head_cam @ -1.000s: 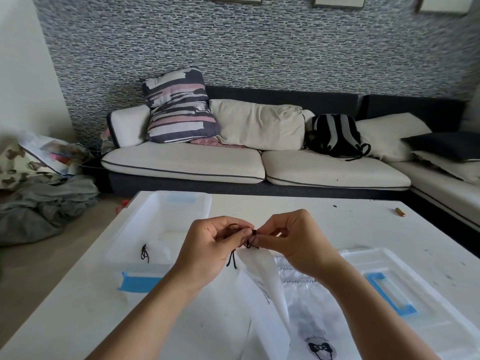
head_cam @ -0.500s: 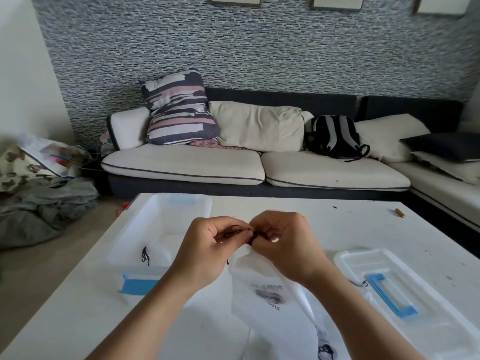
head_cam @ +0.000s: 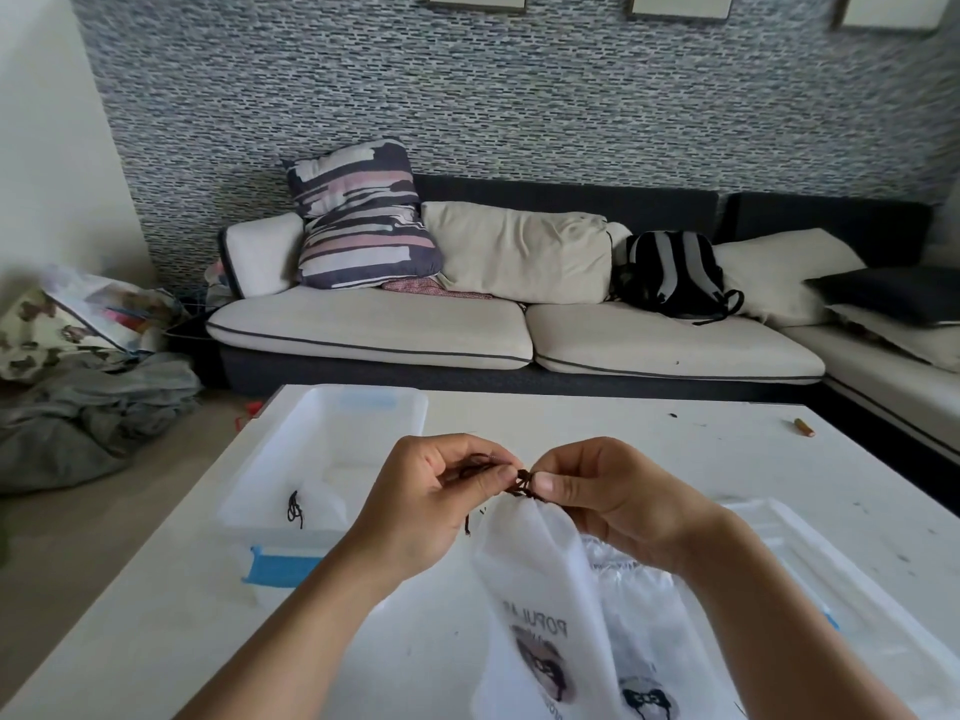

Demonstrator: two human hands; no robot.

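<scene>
A white drawstring pouch (head_cam: pixel 540 579) with a printed picture hangs in front of me, its gathered neck held up between both hands. My left hand (head_cam: pixel 426 506) pinches the dark brown drawstring (head_cam: pixel 522 483) at the neck, one loose end dangling below it. My right hand (head_cam: pixel 613 501) pinches the same string at the knot from the other side. More printed white pouches (head_cam: pixel 644 662) lie on the table under the held one.
An open clear plastic box (head_cam: pixel 332 459) with a blue latch stands at the left, holding a pouch with a dark string. Its lid (head_cam: pixel 852 610) lies at the right. A small brown stick (head_cam: pixel 803 427) lies at the far right of the white table (head_cam: pixel 156 631). A sofa stands beyond.
My hands drew apart slightly at the pouch's neck after closing together half a second ago. The pouch has swung, so its printed side faces me.
</scene>
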